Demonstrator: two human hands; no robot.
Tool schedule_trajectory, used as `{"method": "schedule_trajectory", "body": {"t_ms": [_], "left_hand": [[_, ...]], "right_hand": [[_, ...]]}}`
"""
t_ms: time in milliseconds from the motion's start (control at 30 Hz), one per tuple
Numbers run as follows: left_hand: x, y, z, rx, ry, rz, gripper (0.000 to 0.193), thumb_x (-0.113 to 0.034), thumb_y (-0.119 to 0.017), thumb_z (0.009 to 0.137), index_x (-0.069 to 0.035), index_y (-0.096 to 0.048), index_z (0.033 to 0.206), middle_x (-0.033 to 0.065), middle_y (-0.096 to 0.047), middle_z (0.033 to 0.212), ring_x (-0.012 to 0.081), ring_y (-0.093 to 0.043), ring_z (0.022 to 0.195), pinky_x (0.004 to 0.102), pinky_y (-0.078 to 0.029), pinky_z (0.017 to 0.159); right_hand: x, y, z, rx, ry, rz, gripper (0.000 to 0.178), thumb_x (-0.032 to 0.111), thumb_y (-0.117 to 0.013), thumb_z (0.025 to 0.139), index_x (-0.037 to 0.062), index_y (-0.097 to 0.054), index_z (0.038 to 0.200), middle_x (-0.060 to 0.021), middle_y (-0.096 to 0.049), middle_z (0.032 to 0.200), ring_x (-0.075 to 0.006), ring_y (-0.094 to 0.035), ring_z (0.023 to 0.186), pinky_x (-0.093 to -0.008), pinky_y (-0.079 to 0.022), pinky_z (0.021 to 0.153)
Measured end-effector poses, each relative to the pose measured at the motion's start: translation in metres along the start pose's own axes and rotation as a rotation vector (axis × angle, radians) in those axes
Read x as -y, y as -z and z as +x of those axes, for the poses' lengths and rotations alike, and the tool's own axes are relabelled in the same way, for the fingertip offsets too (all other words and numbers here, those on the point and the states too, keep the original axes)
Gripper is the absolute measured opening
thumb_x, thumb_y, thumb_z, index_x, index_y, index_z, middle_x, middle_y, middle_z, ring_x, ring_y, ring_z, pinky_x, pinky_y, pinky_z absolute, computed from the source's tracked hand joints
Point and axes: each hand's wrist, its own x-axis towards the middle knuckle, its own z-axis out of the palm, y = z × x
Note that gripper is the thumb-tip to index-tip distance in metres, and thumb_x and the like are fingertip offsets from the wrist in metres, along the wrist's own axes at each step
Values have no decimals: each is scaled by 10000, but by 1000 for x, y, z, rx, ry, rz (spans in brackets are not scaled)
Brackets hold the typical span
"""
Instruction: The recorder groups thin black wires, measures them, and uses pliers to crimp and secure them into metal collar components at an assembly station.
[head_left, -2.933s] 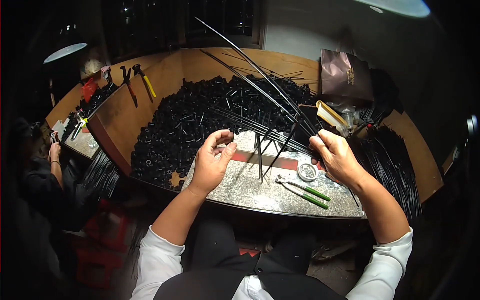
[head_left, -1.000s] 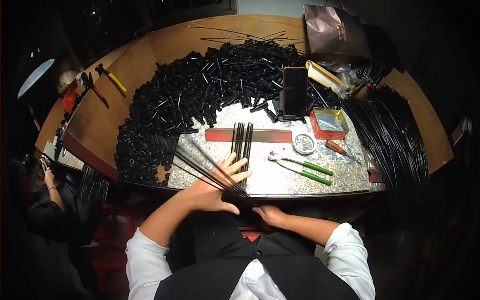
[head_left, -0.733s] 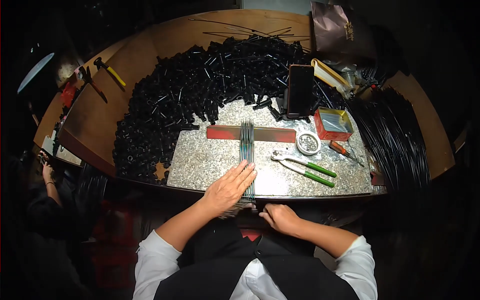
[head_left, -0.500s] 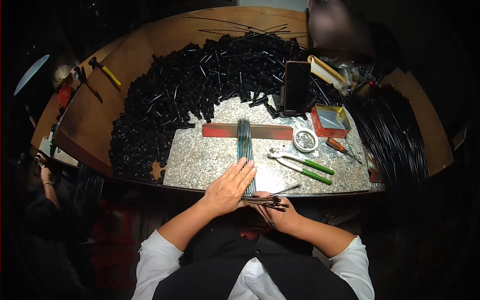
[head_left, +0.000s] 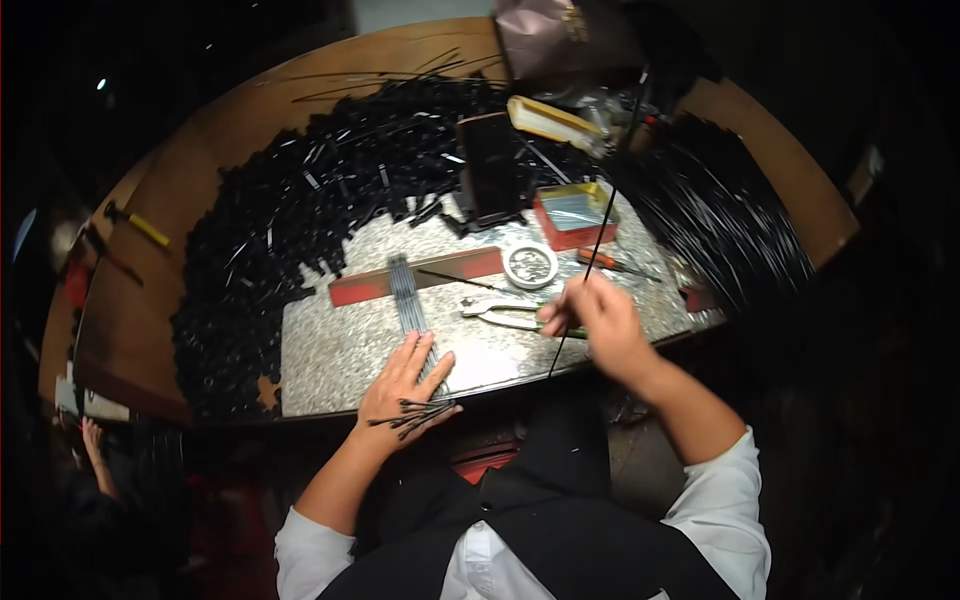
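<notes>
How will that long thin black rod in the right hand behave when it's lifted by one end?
The rod looks very slender and long, so it is probably light and whippy. The right hand pinches only its lower part, so the free tip likely sways.

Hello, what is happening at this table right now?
A person sits at a stone-topped work slab. The left hand lies flat on a row of thin metal rods at the slab's near edge. The right hand holds up a single long thin rod. Pliers, a small round tin and a red tray lie nearby, with a big heap of black parts behind.
</notes>
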Motion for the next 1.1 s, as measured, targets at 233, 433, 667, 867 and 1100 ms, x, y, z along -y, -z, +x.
{"method": "schedule_trajectory", "body": {"t_ms": [233, 433, 667, 867, 1100], "left_hand": [[3, -5, -1, 67, 28, -53, 835, -465, -760, 656, -97, -435, 1332, 245, -342, 1405, 432, -322, 1308, 472, -352, 1036], [7, -15, -5, -16, -7, -6, 815, -420, -781, 652, -94, -443, 1318, 246, -337, 1408, 448, -309, 1309, 493, -330, 1044], [4, -6, -1, 91, 101, 133, 1005, -564, -759, 577, -51, -387, 1357, 266, -242, 1455, 480, -201, 1342, 524, -224, 1087], [3, -4, 1, 145, 121, 98, 993, -504, -777, 606, -27, -358, 1370, 262, -227, 1462, 453, -216, 1348, 523, -224, 1087], [0, -7, 6, 93, 106, 84, 960, -459, -801, 597, -26, -386, 1347, 254, -254, 1452, 444, -234, 1344, 512, -256, 1078]], "right_hand": [[48, 108, 44, -379, 50, -32, 366, 247, -571, 925, -29, -588, 1165, -67, -667, 862, -67, -571, 615, -187, -465, 570], [-51, 191, 82, -604, 429, -1019, 307, 132, -656, 807, 71, -653, 1109, -158, -672, 901, -285, -647, 776, -381, -494, 682], [-101, 187, 89, -460, 153, -1653, 129, 149, -611, 749, 53, -652, 825, -135, -580, 866, -299, -578, 864, -424, -505, 698], [-63, 126, 132, -267, 497, -1384, 91, 54, -565, 731, 45, -654, 747, -126, -615, 830, -312, -590, 882, -401, -496, 748], [-67, 107, 173, 62, 77, -1496, 140, 73, -574, 749, 54, -692, 822, -144, -677, 900, -316, -651, 875, -396, -522, 752]]}}
